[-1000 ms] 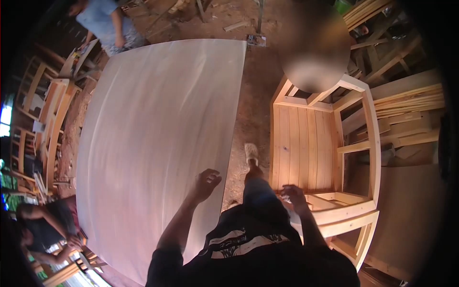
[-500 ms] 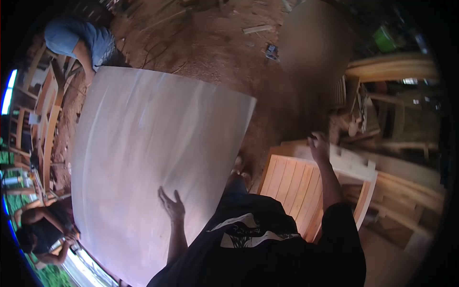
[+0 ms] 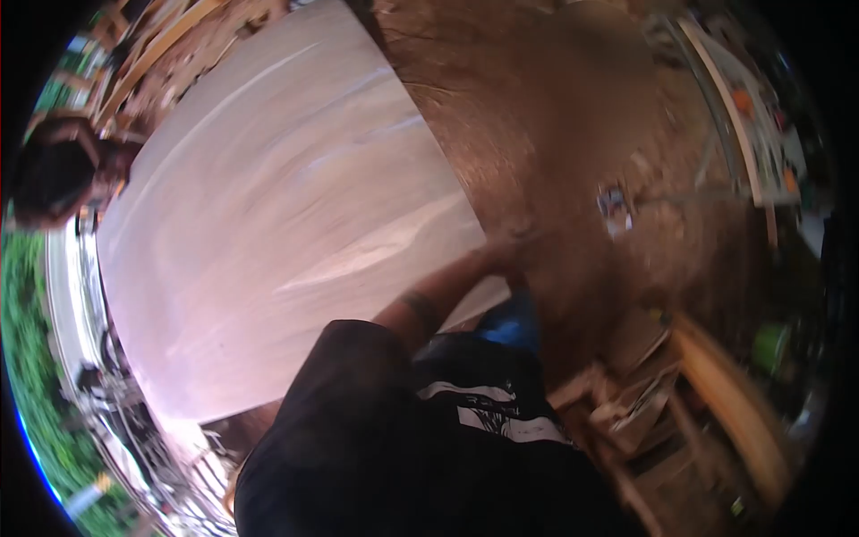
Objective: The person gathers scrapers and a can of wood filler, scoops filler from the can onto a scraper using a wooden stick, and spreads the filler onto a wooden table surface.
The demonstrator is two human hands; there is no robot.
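Observation:
My left arm reaches across the front of my body, and my left hand (image 3: pixel 521 247) is at the right corner of a large pale wooden board (image 3: pixel 295 188). Motion blur smears the fingers, so neither their pose nor any grip shows. Whether the hand touches the board's edge I cannot tell. The board is broad, flat and smooth, with light streaks across its surface. My right hand is out of sight.
At the left edge of the board is another person (image 3: pixel 67 170) in dark clothing, bent forward. A small blue and white object (image 3: pixel 615 210) lies on the brown dirt floor (image 3: pixel 483 98). Wooden pieces (image 3: pixel 729 403) are piled at lower right, near a green container (image 3: pixel 769 347).
My view has swung to the right. My left hand has moved from above the board to its right corner. My right hand, the slatted wooden piece and the person in blue have left view.

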